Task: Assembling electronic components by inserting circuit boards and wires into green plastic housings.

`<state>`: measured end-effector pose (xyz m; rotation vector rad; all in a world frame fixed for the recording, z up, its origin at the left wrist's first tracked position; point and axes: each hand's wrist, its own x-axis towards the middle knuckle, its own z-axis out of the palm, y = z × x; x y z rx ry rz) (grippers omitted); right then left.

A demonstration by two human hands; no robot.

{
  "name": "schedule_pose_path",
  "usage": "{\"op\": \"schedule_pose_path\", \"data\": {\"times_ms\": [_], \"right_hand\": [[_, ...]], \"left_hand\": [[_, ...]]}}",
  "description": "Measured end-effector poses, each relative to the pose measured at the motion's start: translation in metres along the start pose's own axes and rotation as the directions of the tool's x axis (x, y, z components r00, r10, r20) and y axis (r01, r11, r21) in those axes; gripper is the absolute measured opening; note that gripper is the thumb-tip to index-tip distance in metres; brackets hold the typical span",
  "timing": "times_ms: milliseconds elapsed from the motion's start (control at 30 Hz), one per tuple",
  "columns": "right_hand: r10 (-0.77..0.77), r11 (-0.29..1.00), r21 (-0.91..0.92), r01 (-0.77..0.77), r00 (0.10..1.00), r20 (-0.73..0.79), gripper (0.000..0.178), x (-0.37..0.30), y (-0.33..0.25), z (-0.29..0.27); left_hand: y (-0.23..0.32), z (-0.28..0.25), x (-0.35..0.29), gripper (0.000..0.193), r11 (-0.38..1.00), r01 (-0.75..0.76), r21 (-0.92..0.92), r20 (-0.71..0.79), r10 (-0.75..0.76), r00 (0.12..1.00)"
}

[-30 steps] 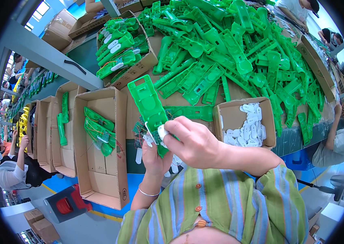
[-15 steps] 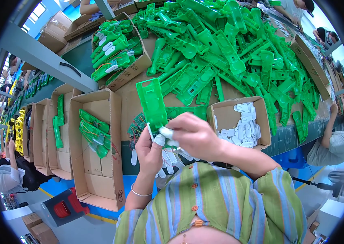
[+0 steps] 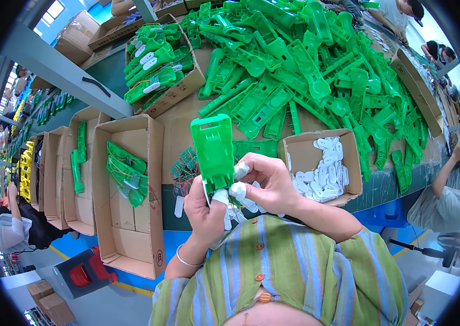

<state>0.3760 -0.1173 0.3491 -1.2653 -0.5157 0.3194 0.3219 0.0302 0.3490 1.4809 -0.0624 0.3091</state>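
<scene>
My left hand (image 3: 204, 213) grips a green plastic shell (image 3: 212, 149) near its lower end, the thumb in a white fingertip cover. The shell stands up from my hand with a rectangular opening at its far end and thin wires at its lower end. A white edge shows along its lower left side. My right hand (image 3: 267, 185) is close beside the shell's lower right edge, its white-covered thumb and forefinger apart and nothing visible between them. Below my hands lie several white oblong plastic pieces (image 3: 249, 204), partly hidden. Small green circuit boards with wires (image 3: 187, 164) lie to the left of the shell.
A large heap of green shells (image 3: 295, 65) covers the far side. A cardboard box of white pieces (image 3: 352, 187) stands at right. Open cardboard trays (image 3: 127, 242) with green shells line the left, below a grey metal post (image 3: 67, 70). A fuller box (image 3: 178, 95) stands behind. Other people work around the edges.
The green shell has turned more upright and shifted slightly right. My right hand's fingers have drawn back from its lower end and spread apart; my left hand keeps its hold.
</scene>
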Motion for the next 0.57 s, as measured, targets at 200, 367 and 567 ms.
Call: {"op": "schedule_pose_path", "data": {"times_ms": [200, 367, 567], "right_hand": [[0.184, 0.927, 0.275, -0.254, 0.949, 0.256, 0.048, 0.021, 0.004, -0.022], [0.52, 0.842, -0.47, -0.264, 0.628, 0.579, 0.035, -0.007, 0.017, -0.012], [0.664, 0.747, -0.363, -0.556, 0.606, 0.437, 0.018, 0.01, -0.026, -0.051]], "left_hand": [[0.006, -0.008, 0.012, 0.03, 0.915, 0.106, -0.389, 0.107, -0.069, 0.992], [-0.011, -0.025, 0.03, 0.045, 0.829, 0.185, -0.528, 0.278, -0.037, 0.96], [-0.005, -0.066, 0.043, 0.074, 0.808, -0.17, 0.563, 0.328, -0.03, 0.944]]}}
